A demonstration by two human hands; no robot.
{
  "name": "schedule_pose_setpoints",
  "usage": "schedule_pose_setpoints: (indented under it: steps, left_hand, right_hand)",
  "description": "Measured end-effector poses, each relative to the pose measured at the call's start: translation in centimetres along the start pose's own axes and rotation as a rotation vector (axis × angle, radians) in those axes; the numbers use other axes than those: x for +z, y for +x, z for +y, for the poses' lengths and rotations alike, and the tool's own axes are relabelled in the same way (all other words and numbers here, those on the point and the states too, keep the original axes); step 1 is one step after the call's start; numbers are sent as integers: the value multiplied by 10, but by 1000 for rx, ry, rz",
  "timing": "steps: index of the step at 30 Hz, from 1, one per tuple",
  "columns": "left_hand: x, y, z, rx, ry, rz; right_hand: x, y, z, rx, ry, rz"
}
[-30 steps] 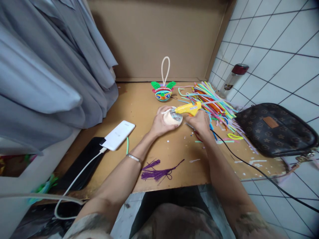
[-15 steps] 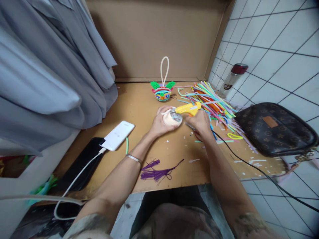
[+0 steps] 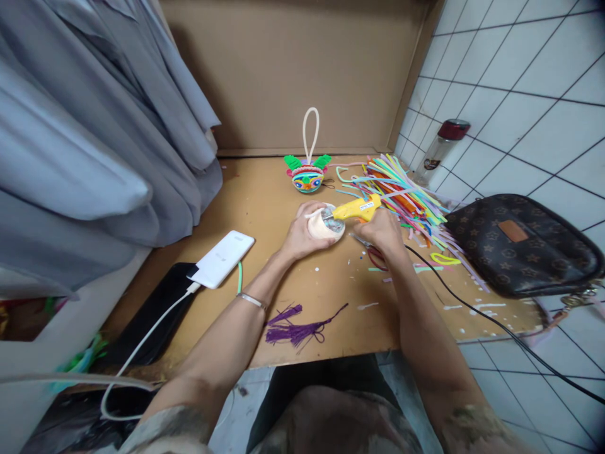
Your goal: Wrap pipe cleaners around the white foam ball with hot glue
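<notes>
My left hand [image 3: 299, 234] is wrapped round a cream-coloured rounded piece [image 3: 320, 229] with a greyish, shiny hollow facing right. In my right hand [image 3: 384, 228] is a yellow glue gun [image 3: 357, 208], its nozzle pointing left at the hollow. Whether the tip touches the surface cannot be made out. Scissors with red handles [image 3: 377, 257] lie on the table under my right hand. Behind the hands stands a colourful animal-face ornament [image 3: 307, 179] with green ears and a white loop. Nearer to me lie purple tassels [image 3: 297, 331].
Coloured pipe cleaners [image 3: 401, 189] are heaped at the back right, by a clear bottle with a red lid [image 3: 439, 151]. A brown patterned bag [image 3: 524, 252] lies at the right. At the left are a white power bank [image 3: 223, 258], a black object [image 3: 155, 321] and grey cloth [image 3: 94, 126].
The glue gun's nozzle has shifted slightly down and left over the hollow. More of the red scissor handles shows beneath my right hand. My left hand keeps its hold.
</notes>
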State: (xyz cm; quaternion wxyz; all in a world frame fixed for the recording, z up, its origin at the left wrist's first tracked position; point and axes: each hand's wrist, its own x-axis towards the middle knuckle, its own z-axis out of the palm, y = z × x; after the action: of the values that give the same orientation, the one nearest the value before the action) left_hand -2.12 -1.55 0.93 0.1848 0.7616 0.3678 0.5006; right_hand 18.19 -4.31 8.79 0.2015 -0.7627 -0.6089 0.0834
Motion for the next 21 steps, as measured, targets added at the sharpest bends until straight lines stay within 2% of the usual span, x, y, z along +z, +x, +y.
schedule_pose_setpoints:
  steps: [21]
  left_hand:
    - [-5, 6, -4, 2, -9, -36]
  right_hand:
    - [-4, 4, 5, -48, -54, -39]
